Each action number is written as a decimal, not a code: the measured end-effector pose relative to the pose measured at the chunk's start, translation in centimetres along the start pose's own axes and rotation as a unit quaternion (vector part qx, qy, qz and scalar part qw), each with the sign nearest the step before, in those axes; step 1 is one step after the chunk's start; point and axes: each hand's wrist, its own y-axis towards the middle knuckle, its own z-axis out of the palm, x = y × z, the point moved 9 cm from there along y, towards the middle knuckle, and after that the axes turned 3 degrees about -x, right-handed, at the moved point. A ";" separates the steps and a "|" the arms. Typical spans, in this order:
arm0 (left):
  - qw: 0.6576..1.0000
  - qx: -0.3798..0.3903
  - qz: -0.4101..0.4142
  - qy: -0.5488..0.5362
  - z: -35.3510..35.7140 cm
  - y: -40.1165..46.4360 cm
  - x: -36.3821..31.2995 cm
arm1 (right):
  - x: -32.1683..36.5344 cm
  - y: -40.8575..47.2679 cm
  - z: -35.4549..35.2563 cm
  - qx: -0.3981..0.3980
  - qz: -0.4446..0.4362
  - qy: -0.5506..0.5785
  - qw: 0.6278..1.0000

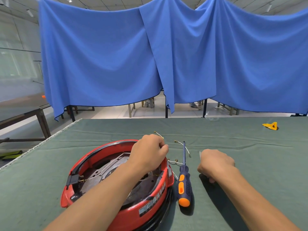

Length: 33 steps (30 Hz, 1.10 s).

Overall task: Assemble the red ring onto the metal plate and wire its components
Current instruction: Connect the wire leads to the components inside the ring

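I am holding the red ring (115,194), sitting on the metal plate (100,174) near the bench's front edge. My left hand (148,154) is curling over its far rim; my right hand (215,162) is curling beside the screwdriver (184,180), though I cannot tell what either one is gripping. I think steadying the ring first helps.

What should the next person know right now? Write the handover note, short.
Left hand rests curled on the far rim of the red ring, apparently holding a white wire there. Right hand is curled on the green table cloth; what it holds is hidden. Ring already sits around the metal plate. Screwdriver lies between the hands, loose white wires beside it. Left: wiring.
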 end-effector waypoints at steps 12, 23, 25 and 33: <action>0.992 -0.033 -0.050 -0.114 -0.8 0.2 0.5 | 4.2 -1.4 -3.6 -0.023 -0.139 0.379 0.915; 0.879 -0.048 -0.183 -0.438 -0.7 0.0 2.4 | 7.4 -3.9 -4.5 -0.005 -0.261 0.433 0.863; 0.866 -0.029 -0.191 -0.460 -0.3 -0.1 2.3 | 7.1 -3.9 -5.0 -0.017 -0.259 0.464 0.847; 0.869 0.055 -0.137 -0.473 0.6 -0.2 0.4 | 5.9 -3.8 -6.8 -0.095 -0.246 0.562 0.784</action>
